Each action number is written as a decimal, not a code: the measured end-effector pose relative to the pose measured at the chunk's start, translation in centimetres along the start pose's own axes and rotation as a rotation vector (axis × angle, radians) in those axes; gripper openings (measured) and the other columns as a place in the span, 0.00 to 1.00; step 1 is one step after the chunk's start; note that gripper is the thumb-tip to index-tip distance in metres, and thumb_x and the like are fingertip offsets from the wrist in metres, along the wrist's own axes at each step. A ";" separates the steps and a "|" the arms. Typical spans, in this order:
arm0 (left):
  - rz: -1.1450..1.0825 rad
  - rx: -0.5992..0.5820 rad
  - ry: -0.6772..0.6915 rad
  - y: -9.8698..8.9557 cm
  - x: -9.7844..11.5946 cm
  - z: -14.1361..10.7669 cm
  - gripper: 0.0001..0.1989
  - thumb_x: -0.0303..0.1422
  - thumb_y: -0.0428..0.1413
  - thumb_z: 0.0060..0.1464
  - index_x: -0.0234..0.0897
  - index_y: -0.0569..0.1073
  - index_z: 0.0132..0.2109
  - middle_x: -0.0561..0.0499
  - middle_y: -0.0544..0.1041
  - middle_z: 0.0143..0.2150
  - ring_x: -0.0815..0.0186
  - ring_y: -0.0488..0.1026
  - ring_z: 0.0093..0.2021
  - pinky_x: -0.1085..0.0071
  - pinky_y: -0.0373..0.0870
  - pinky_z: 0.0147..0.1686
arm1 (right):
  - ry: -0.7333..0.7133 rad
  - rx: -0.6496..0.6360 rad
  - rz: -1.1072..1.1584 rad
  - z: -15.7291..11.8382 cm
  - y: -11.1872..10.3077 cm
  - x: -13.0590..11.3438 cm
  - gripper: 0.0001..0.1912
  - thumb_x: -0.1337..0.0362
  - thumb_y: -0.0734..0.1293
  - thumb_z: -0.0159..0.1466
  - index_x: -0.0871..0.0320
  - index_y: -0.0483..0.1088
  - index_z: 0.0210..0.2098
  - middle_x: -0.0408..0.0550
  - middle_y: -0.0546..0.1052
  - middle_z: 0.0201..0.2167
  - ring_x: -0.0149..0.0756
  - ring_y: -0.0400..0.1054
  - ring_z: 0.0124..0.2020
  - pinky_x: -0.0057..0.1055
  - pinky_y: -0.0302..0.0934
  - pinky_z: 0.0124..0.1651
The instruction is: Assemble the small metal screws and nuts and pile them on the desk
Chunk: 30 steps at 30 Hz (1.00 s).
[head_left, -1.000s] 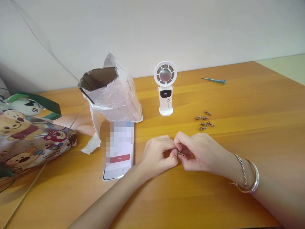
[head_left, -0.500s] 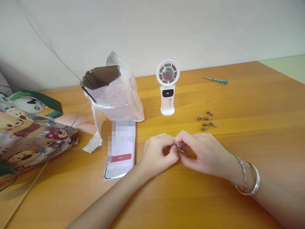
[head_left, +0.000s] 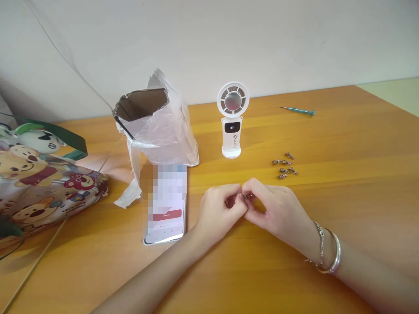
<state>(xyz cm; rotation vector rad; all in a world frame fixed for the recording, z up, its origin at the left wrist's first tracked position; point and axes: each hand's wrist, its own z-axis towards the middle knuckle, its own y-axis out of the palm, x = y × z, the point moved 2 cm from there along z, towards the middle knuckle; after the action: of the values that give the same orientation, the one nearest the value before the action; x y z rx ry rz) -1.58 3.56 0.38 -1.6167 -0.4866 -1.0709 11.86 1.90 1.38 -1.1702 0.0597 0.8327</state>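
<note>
- Left hand (head_left: 219,209) curls inward, its fingers (head_left: 234,190) bent into a tight pinch.
- Right hand (head_left: 276,209) faces it, its fingertips (head_left: 250,185) pressed close against the left hand's.
- Left forearm (head_left: 153,270) and right forearm (head_left: 366,279) angle inward from opposite lower corners.
</note>
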 end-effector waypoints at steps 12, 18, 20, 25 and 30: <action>-0.130 -0.023 -0.025 0.2 0.3 0.0 0.08 0.25 0.44 0.50 0.34 0.60 0.24 0.57 0.59 0.21 0.73 0.54 0.23 0.76 0.51 0.23 | -0.040 0.041 0.002 0.0 0.8 0.1 0.04 0.65 0.58 0.61 0.55 0.56 0.29 0.38 0.66 0.19 0.27 0.59 0.17 0.23 0.51 0.20; -0.087 0.003 -0.019 -0.1 0.2 0.1 0.09 0.27 0.43 0.51 0.34 0.63 0.25 0.56 0.59 0.22 0.73 0.53 0.23 0.75 0.48 0.22 | 0.040 -0.095 0.200 0.3 0.3 0.8 0.05 0.70 0.57 0.60 0.55 0.58 0.36 0.41 0.73 0.27 0.30 0.68 0.25 0.25 0.60 0.27; -0.068 0.008 -0.002 -0.2 0.1 0.1 0.09 0.27 0.43 0.51 0.34 0.64 0.26 0.56 0.59 0.21 0.73 0.52 0.23 0.75 0.48 0.22 | 0.063 -0.148 0.239 0.4 0.1 1.1 0.07 0.70 0.59 0.60 0.54 0.59 0.38 0.41 0.74 0.28 0.30 0.69 0.27 0.26 0.62 0.30; 0.002 0.046 0.021 -0.3 -0.3 0.2 0.09 0.27 0.45 0.48 0.35 0.58 0.22 0.58 0.55 0.19 0.74 0.50 0.22 0.76 0.48 0.21 | 0.078 -0.211 0.286 0.6 -0.2 1.6 0.06 0.70 0.60 0.59 0.55 0.58 0.36 0.40 0.74 0.28 0.30 0.69 0.28 0.27 0.62 0.32; 0.052 0.021 0.018 -0.1 -0.4 0.1 0.07 0.27 0.46 0.46 0.35 0.63 0.23 0.57 0.59 0.19 0.73 0.54 0.22 0.76 0.48 0.22 | 0.049 -0.212 0.288 0.6 0.0 1.6 0.05 0.70 0.59 0.58 0.54 0.57 0.33 0.39 0.72 0.26 0.28 0.66 0.24 0.24 0.59 0.29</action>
<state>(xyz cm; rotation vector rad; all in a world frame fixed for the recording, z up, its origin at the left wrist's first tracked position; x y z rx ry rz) -1.83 3.82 0.15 -1.5920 -0.4402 -1.0368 12.78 3.24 0.90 -1.4022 0.1873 1.0832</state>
